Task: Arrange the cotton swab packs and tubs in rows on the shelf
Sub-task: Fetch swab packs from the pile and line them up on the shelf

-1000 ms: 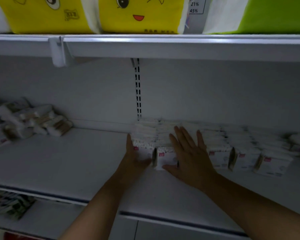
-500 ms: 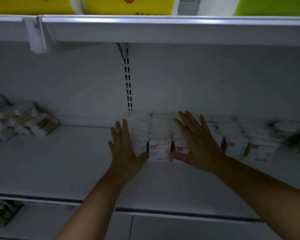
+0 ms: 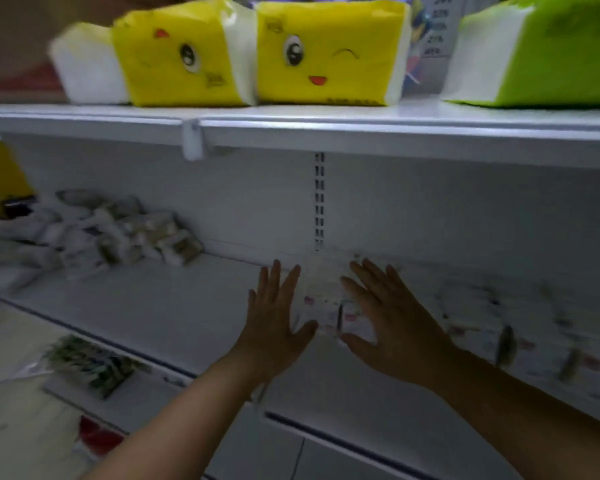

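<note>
Both hands are spread flat, fingers apart, gripping nothing: the left hand [image 3: 274, 320] and right hand [image 3: 392, 323] flank the leftmost cotton swab packs [image 3: 326, 299], blurred, on the white shelf [image 3: 174, 306]. More packs [image 3: 520, 327] run rightward in rows. Bare shelf lies open to the left, up to a loose heap of packs [image 3: 94, 237]. Yellow tissue packs [image 3: 329, 53] sit on the shelf above.
</note>
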